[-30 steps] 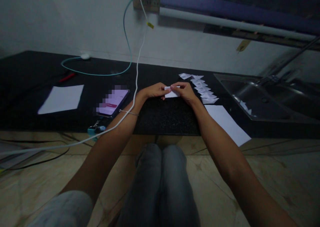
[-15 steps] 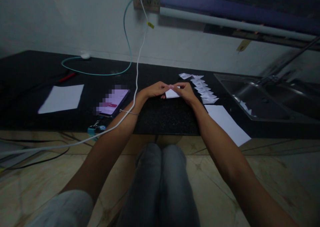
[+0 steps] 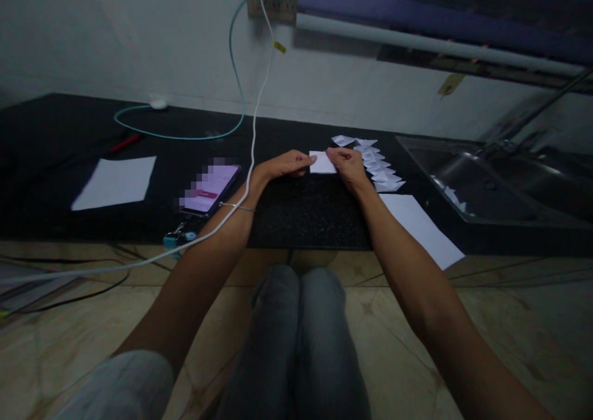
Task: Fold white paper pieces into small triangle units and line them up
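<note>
Between my two hands is a small folded piece of white paper (image 3: 323, 163), held just above or on the dark counter. My left hand (image 3: 293, 162) pinches its left edge, thumb on top. The right edge is gripped by my right hand (image 3: 347, 162), with the fingers curled. Right beside that hand runs a row of several folded paper boats (image 3: 380, 172). A larger white sheet (image 3: 419, 228) lies partly under my right forearm. The fingers below the paper are mostly hidden.
A phone (image 3: 210, 188) with a lit screen lies left of my left forearm. Farther left is another white sheet (image 3: 115, 182). A white cable (image 3: 254, 142) crosses my left forearm. At the right is a metal sink (image 3: 486, 188), and the black counter (image 3: 310, 222) ends before my knees.
My hands have moved apart from their meeting point at the paper's top edge. The folded paper now shows flat between them, gripped at its two sides.
</note>
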Motion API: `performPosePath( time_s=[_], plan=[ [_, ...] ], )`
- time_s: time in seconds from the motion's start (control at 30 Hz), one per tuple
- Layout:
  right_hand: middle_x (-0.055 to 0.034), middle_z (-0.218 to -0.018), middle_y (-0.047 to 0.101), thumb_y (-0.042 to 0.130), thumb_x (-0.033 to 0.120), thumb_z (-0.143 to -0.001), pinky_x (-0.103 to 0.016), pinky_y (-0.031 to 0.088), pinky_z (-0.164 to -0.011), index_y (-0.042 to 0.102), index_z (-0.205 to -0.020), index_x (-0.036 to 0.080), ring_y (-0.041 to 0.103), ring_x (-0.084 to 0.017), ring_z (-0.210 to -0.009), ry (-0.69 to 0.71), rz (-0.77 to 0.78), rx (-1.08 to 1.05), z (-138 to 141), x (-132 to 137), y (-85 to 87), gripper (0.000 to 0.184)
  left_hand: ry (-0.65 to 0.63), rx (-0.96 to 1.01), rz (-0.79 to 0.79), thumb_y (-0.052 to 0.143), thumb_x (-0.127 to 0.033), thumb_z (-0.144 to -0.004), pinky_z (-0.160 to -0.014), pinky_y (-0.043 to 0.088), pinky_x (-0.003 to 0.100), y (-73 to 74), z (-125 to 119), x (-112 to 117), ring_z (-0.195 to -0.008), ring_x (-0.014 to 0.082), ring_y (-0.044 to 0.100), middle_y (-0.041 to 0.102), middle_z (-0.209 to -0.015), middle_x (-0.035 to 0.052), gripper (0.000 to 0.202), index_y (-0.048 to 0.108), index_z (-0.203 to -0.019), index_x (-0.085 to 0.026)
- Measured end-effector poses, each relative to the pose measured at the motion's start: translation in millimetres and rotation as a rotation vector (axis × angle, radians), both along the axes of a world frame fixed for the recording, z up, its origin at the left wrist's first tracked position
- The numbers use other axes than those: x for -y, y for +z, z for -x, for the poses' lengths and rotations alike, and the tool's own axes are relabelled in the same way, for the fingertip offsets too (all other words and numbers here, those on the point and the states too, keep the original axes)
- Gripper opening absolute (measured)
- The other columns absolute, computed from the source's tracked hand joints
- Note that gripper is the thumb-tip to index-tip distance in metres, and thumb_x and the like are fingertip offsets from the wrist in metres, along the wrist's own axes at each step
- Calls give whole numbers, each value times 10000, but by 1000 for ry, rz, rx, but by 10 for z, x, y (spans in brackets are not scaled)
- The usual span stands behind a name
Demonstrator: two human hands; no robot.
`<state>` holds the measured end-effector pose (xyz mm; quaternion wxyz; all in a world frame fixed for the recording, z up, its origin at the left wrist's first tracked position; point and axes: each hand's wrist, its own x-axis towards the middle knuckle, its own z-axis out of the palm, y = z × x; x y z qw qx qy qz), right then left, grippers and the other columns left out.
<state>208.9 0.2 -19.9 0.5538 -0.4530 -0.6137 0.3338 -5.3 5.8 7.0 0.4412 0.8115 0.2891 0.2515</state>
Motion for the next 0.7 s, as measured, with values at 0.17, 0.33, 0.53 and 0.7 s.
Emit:
performPosePath(
  time_s=[0.17, 0.33, 0.53, 0.7],
  plan=[
    [-8, -676, 604, 753, 600, -704, -312, 421, -621, 687, -695, 203, 522, -151, -667, -47, -78, -8, -30, -76, -53, 403, -66, -44, -24, 551, -557, -929, -503, 297, 243, -36, -1, -47, -478, 93, 389, 480, -528, -6, 523, 534, -572, -175],
    [-11, -677, 606, 739, 568, -728, -313, 419, -618, 709, -759, 205, 513, -152, -659, -71, -74, 29, -23, -67, -54, 365, -77, -27, -29, 541, -625, -913, -482, 288, 246, -55, -23, -68, -459, 87, 372, 474, -515, -6, 571, 507, -552, -184],
    [-12, -657, 617, 760, 563, -709, -308, 435, -612, 716, -751, 193, 517, -142, -631, 41, -12, 34, 3, 23, -9, 376, -19, 30, -13, 416, -572, -995, -558, 379, 233, 8, -25, 12, -483, 90, 447, 503, -504, -3, 585, 541, -585, -173],
    [-51, -756, 695, 748, 613, -717, -346, 510, -695, 738, -793, 188, 603, -181, -719, 88, -30, 109, 34, 58, -11, 432, 27, 54, -55, 512, -447, -992, -512, 353, 206, -55, -35, -44, -453, 74, 428, 492, -496, -32, 476, 550, -608, -167]
  ],
)
